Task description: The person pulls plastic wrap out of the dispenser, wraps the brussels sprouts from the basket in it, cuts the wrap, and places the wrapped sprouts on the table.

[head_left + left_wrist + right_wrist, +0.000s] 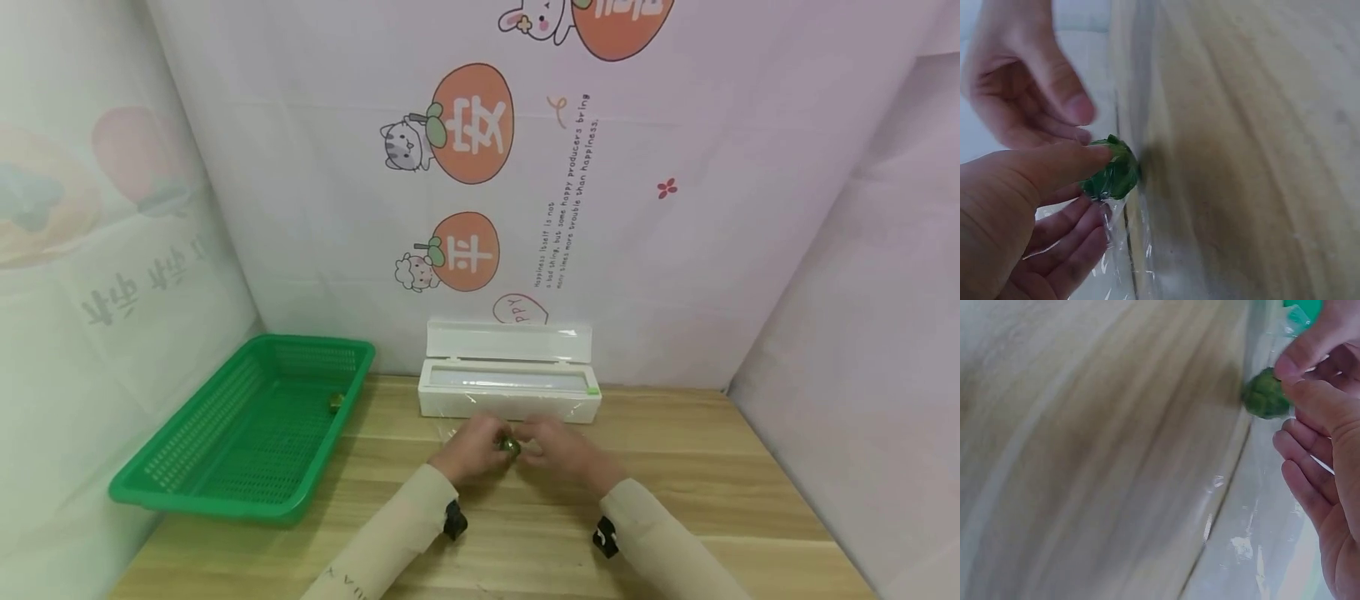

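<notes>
Green ball [1121, 178], partly hidden — left fingers [1079, 160] clamped on it — state of right fingers [1305, 487] unclear

Small round leafy green ball [1117, 178] against clear film [1119, 234], in left hand [471, 450]

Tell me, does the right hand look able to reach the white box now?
Probably yes: the right hand is close in front of the white box, with only clear film visible between them.
</notes>
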A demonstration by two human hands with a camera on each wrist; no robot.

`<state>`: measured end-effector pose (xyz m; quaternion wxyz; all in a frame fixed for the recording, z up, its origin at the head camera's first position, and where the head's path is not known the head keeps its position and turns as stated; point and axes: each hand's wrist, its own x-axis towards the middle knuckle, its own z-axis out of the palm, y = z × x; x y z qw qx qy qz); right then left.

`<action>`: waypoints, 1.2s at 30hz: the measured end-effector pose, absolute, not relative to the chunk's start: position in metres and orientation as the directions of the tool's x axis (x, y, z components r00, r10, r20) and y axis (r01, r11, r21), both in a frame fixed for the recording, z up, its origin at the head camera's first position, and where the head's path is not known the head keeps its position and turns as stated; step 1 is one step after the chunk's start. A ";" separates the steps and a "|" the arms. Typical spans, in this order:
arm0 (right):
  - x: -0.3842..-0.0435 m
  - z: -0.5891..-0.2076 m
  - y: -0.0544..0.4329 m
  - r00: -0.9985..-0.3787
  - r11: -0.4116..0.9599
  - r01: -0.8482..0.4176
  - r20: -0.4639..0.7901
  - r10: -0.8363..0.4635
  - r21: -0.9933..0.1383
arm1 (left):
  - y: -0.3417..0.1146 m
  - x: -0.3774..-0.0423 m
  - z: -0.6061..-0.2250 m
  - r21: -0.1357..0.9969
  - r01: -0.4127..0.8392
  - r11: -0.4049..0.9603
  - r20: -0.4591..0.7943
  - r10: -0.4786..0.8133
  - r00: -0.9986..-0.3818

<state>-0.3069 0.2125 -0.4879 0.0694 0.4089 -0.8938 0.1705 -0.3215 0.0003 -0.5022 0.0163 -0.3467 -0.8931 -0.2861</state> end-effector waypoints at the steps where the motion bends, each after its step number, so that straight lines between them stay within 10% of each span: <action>1: -0.308 -0.490 0.211 -0.653 0.611 -0.757 0.264 -0.710 -0.230 | -0.001 -0.323 -0.502 0.519 0.615 0.593 0.219 0.604 -0.767; 36: -0.328 -0.493 0.206 -0.726 0.653 -0.687 0.278 -0.629 -0.318 | -0.009 -0.343 -0.501 0.345 0.701 0.624 0.308 0.630 -0.712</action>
